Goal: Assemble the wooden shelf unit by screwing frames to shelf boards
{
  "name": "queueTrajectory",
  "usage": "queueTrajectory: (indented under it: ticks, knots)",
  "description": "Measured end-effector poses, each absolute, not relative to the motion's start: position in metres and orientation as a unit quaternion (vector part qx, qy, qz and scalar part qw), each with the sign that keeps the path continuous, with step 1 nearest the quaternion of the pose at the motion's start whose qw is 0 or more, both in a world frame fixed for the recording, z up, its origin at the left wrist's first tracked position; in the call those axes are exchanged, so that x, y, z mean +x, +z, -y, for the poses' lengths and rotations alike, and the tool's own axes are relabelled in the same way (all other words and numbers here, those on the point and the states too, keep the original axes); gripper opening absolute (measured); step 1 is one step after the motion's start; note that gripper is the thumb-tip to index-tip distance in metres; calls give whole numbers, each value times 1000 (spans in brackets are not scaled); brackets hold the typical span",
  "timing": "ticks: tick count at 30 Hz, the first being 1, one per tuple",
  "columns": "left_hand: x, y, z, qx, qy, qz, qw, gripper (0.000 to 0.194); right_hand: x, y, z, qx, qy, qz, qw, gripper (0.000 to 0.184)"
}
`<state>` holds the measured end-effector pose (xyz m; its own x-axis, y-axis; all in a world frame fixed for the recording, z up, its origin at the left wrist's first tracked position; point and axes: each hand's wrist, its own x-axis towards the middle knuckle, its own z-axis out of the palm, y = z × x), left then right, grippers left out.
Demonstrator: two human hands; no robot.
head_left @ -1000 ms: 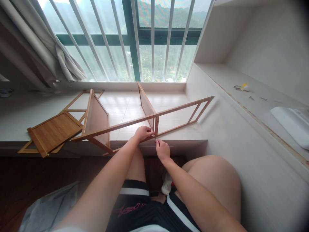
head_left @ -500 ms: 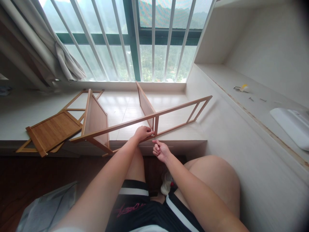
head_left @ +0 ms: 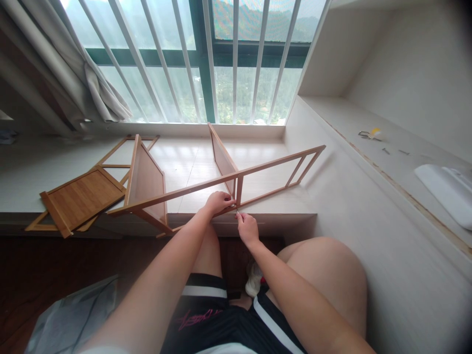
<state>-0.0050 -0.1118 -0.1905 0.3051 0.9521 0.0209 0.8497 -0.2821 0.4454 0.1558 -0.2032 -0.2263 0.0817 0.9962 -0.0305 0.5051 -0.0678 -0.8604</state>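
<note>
from out here on the head camera, i have the wooden frame (head_left: 188,190) set along the front of the window ledge (head_left: 276,200), its near left end jutting past the edge and its far right end reaching towards the side wall (head_left: 332,182). whether that end touches the wall, i cannot tell. two panels stand up from the frame on the window side: the left panel (head_left: 149,184) near one end, the middle panel (head_left: 222,153) close by the short crosspiece (head_left: 239,191).

my left hand (head_left: 220,202) is at the foot of that crosspiece, fingers curled in, thumb and forefinger pinched on the lower rail; anything small between them is hidden from me. my right hand (head_left: 247,228) is just below and beside it, nearly closed, its fingertips gripping a thin metal piece (head_left: 237,211) that points up at the joint. it is too small for me to say what it is.

on the left, a loose panel (head_left: 83,200) lies over a second frame (head_left: 115,166), both partly over the ledge's edge. up on the shelf (head_left: 354,114) to the right i see a metal item with a yellow part (head_left: 370,134), two small screw-like pieces (head_left: 394,151) and a white object (head_left: 448,191) towards the near end.
</note>
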Motion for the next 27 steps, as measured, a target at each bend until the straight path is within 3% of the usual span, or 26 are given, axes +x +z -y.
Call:
queueTrajectory:
  ticks: [5, 27]
  knots:
    - [-4, -190, 112, 784, 143, -577, 180, 49, 155, -223, 201, -662, 307, 604, 319, 30]
    - [-5, -190, 112, 787, 154, -567, 189, 49, 156, -227, 202, -671, 295, 602, 318, 35]
